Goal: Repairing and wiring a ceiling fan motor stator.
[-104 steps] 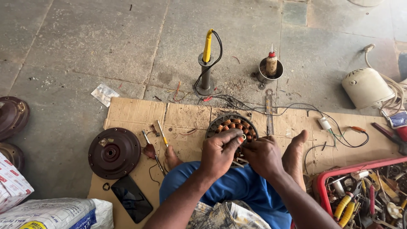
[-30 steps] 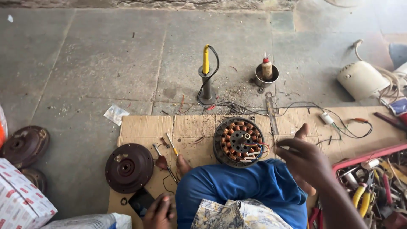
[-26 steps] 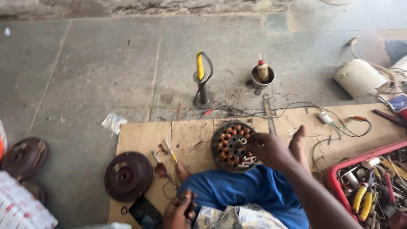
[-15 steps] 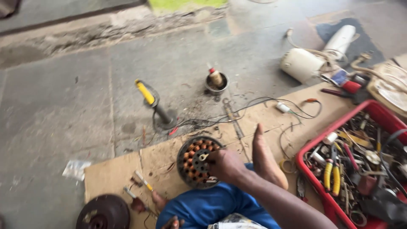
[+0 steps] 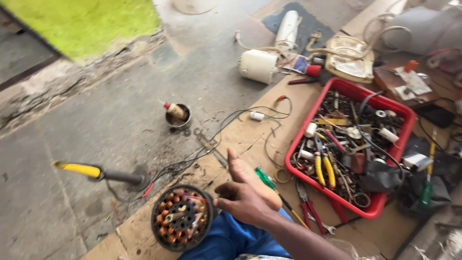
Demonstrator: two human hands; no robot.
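The right hand (image 5: 243, 202) rested, loosely curled and grasping nothing, against the right rim of the round copper-wound fan stator (image 5: 182, 223) on the near cardboard. Winding work appeared paused; proceeding probably required a tool from the red plastic tray (image 5: 402, 132) at right. The left hand was out of view.

- The head camera swung right, bringing the red tool tray (image 5: 402, 113) fully into view.
- The right hand (image 5: 240, 202) came off the wound stator (image 5: 182, 222) and hovered just beside its rim, fingers loosely curled.
- The left hand, the dark round cover and the phone dropped out of view.
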